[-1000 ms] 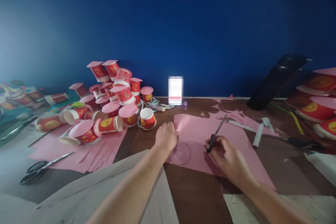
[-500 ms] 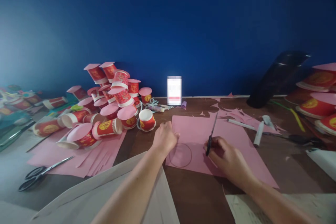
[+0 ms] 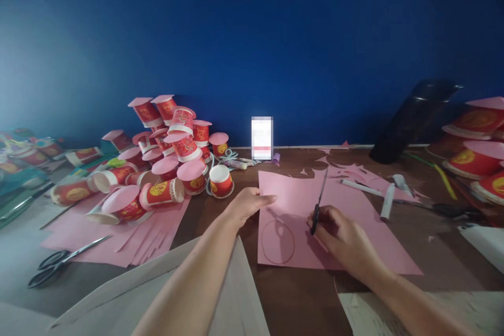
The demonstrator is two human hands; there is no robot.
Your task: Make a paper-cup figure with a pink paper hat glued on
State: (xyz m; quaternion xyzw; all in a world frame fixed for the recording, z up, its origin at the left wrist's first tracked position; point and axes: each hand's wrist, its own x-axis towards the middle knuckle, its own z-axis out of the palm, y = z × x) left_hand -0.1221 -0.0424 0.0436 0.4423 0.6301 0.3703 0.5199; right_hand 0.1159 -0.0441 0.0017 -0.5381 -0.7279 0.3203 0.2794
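A sheet of pink paper (image 3: 291,194) lies in front of me, with a circle (image 3: 277,241) drawn near its lower left corner. At the sheet's left edge my left hand (image 3: 248,207) pinches the paper, thumb on top and fingers beneath. My right hand (image 3: 342,233) is closed around the black handle of a pair of scissors (image 3: 316,215) above the middle of the sheet. The scissors' blades point away from me and look closed together. Part of the handle is hidden by my fingers.
To the left, red paper cups (image 3: 161,194) with pink discs are piled up. Other scissors (image 3: 59,262) lie on pink sheets (image 3: 114,247). Pink scraps (image 3: 354,173), white tubes (image 3: 388,202) and a black bottle (image 3: 411,121) are at the right. A blue wall (image 3: 275,47) stands behind.
The sheet's left side has turned slightly, carrying the drawn circle right and down. My left hand has shifted from resting by the edge to pinching it, thumb stretched over the paper.
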